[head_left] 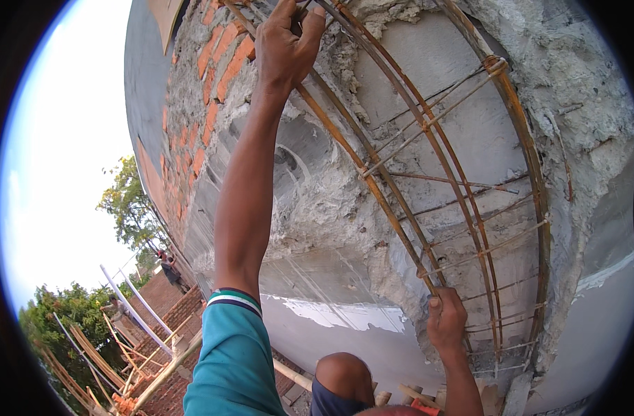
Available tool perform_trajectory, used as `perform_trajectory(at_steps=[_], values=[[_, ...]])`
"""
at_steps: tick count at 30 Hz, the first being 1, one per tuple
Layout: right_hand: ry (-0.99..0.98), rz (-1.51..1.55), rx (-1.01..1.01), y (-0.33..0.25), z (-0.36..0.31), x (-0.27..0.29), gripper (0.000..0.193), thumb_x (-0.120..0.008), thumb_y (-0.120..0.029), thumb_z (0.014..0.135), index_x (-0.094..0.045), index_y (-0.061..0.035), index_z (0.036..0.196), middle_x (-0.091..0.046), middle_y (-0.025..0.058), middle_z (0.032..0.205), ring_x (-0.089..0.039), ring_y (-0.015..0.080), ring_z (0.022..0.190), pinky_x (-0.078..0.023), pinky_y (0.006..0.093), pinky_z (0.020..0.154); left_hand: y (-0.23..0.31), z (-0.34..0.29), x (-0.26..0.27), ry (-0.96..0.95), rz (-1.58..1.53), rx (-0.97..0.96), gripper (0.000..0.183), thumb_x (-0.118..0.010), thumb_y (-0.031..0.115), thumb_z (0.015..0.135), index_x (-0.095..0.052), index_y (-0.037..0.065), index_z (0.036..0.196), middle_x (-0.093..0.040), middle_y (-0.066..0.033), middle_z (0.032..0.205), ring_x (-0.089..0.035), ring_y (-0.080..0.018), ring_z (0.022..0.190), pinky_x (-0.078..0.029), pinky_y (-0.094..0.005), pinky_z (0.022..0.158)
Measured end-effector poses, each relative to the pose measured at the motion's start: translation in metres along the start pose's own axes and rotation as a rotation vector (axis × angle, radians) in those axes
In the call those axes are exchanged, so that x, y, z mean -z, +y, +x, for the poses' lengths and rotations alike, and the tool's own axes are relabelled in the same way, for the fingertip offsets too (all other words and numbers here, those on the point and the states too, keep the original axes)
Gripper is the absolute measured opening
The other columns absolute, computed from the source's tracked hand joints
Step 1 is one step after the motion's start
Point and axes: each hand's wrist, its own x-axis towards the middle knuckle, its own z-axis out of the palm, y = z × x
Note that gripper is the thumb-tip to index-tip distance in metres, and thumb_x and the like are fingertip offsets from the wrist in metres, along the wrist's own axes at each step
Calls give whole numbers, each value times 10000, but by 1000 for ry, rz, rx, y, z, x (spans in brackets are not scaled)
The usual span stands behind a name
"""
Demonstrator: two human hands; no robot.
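A rusty rebar cage (414, 135), long steel bars tied with thin crosspieces, runs from the top edge down to the lower right. It lies against a rough recess in the concrete wall (338, 222). My left hand (289, 45) reaches up to the cage's upper left bars, fingers curled closed at them; the top edge partly cuts off the fingers. Lower down, my right hand (447, 320) grips the bottom part of the left bars, thumb upward. My left arm wears a teal sleeve (234, 353) with a striped cuff.
Exposed red bricks (223, 59) show at the wall's upper left. Below my arms is my bent knee (345, 378). At the lower left are bamboo poles (171, 371), white pipes (137, 298), and a brick wall. A person (170, 269) stands farther off, near trees.
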Motion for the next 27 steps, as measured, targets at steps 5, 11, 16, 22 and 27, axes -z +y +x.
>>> perform_trajectory(at_steps=[5, 11, 16, 22, 27], values=[[88, -21, 43, 0, 15, -10, 641, -446, -572, 1045, -630, 41, 1083, -643, 250, 969, -640, 424, 882, -498, 488, 776, 1, 0, 3, -3, 181, -120, 274, -633, 233, 1012, -685, 102, 1247, -585, 43, 754, -494, -53, 690, -435, -252, 666], [286, -112, 148, 1, 23, -15, 733, -456, -613, 1018, -616, 75, 1217, -638, 294, 1094, -625, 475, 1006, -489, 519, 871, 2, -1, 6, -30, 156, -117, 282, -637, 219, 999, -685, 92, 1247, -519, 49, 697, -454, -60, 663, -406, -260, 638], [94, 80, 47, 3, 24, -14, 804, -435, -662, 1009, -603, 83, 1260, -639, 284, 1115, -623, 474, 1017, -489, 519, 891, 4, -1, 8, -22, 157, -142, 288, -649, 206, 979, -691, 84, 1237, -495, 53, 698, -438, -56, 638, -391, -251, 620], [9, 102, -37, 0, 22, -11, 848, -404, -716, 1000, -589, 48, 1317, -642, 277, 1155, -629, 458, 1075, -483, 522, 943, 7, 0, 11, -43, 214, -103, 337, -653, 286, 930, -700, 162, 1240, -546, -33, 700, -581, -222, 649, -475, -388, 649], [-26, 75, -123, -10, 18, -9, 852, -364, -698, 1023, -535, 41, 1410, -624, 299, 1264, -605, 470, 1189, -465, 505, 1026, 13, -1, 13, -29, 233, -105, 316, -661, 259, 915, -711, 171, 1215, -625, -67, 749, -631, -235, 681, -506, -384, 657]])
